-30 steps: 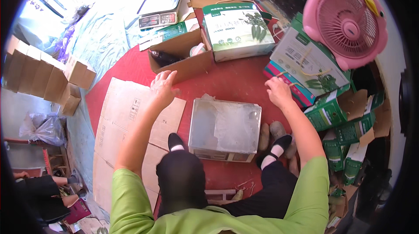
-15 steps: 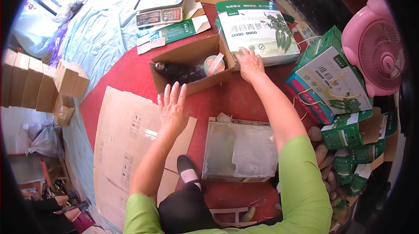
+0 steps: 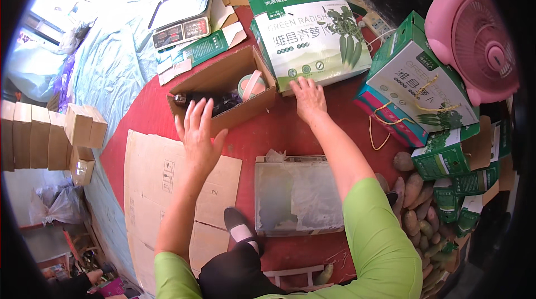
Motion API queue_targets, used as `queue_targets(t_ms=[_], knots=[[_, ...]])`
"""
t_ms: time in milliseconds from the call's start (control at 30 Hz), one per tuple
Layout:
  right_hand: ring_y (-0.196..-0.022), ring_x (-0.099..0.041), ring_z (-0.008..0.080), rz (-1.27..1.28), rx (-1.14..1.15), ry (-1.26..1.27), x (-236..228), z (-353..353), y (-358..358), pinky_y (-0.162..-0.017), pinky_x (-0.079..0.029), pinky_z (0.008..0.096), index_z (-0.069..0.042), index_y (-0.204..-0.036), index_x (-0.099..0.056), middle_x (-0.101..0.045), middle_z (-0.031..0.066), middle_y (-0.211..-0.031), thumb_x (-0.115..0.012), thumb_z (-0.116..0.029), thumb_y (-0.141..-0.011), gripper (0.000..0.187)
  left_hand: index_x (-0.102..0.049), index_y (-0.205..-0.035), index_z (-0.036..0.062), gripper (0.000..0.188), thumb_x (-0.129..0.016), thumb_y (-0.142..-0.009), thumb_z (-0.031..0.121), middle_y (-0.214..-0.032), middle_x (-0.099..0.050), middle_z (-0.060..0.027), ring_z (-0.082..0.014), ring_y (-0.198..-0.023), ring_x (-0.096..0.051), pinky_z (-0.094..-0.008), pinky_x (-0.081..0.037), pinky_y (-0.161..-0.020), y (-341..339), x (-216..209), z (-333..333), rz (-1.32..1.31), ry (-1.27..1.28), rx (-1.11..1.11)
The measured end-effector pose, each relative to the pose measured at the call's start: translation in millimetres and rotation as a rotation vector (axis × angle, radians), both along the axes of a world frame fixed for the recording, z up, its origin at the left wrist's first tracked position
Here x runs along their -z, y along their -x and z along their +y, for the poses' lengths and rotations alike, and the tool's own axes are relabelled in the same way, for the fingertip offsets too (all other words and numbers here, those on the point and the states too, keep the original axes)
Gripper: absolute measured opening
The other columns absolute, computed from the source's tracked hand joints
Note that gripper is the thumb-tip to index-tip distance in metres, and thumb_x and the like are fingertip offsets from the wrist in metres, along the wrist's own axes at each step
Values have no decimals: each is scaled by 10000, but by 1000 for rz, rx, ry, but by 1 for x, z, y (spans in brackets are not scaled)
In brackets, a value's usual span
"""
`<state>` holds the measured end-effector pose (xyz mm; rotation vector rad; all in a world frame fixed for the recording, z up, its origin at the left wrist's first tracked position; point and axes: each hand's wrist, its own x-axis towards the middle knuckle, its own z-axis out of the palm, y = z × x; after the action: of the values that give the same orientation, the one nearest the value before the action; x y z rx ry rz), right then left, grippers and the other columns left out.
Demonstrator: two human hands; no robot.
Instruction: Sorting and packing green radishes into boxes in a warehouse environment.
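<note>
Fingers spread, my left hand (image 3: 200,141) is at the near side of an open cardboard box (image 3: 245,110), holding nothing; whether it touches the box I cannot tell. Inside the box are a dark bottle (image 3: 181,98), dark plastic wrapping and a round pale-green and orange item (image 3: 251,85) with a pink strap. My right hand (image 3: 309,101) has its fingers stretched out at the near edge of a green-and-white printed carton (image 3: 307,36), which lies to the right of the box. Its fingertips appear to rest on that edge.
A weighing scale (image 3: 181,14) stands behind the box. To the right are an upright gift carton (image 3: 416,84), a pink fan (image 3: 474,36) and several radishes (image 3: 413,187) in a heap. Nearer me lie flattened cardboard (image 3: 151,187) and a grey-topped box (image 3: 298,195).
The whole view has shifted, so the box and cartons sit further left. My right hand has moved from beside the box's corner along the printed carton's near edge. My left thumb now stands apart.
</note>
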<state>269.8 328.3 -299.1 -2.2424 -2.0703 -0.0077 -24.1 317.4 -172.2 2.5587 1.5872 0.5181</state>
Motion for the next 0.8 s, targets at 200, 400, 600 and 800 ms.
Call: queue_targets(t_ms=[200, 400, 600, 800], knots=[[-1163, -459, 251, 68, 10, -27, 0, -25, 3, -968, -409, 414, -173, -1250, -515, -468, 52, -1238, -603, -39, -777, 499, -315, -1460, 31, 872, -754, -760, 308, -1386, -445, -253, -382, -1328, -385, -437, -318, -1086, -74, -16, 110, -454, 145, 42], [-1188, -461, 267, 151, -2, -11, 11, -46, 0, -1037, -371, 457, -169, -1258, -513, -473, 63, -1261, -630, -24, -750, 540, -147, -1500, -9, 1132, -816, -696, 424, -1443, -381, -271, -360, -1321, -420, -394, -364, -1077, -149, -18, 189, -694, 367, -142], [-1240, -436, 266, 257, 49, 158, 22, -66, -17, -1045, -361, 463, -164, -1273, -514, -480, 62, -1291, -659, -75, -772, 529, -656, -1090, -22, 451, -801, -762, 252, -1011, -696, -98, -199, -966, -624, -331, -487, -864, -183, 6, 198, -1028, 721, 38], [-1191, -486, 287, 659, 328, 153, 52, -72, -32, -969, -425, 422, -124, -1289, -513, -506, 108, -1306, -697, -148, -801, 523, -656, -1122, 101, 457, -809, -697, 169, -1070, -682, -68, -224, -1026, -618, -362, -473, -923, -167, 18, 135, -553, 460, 494]])
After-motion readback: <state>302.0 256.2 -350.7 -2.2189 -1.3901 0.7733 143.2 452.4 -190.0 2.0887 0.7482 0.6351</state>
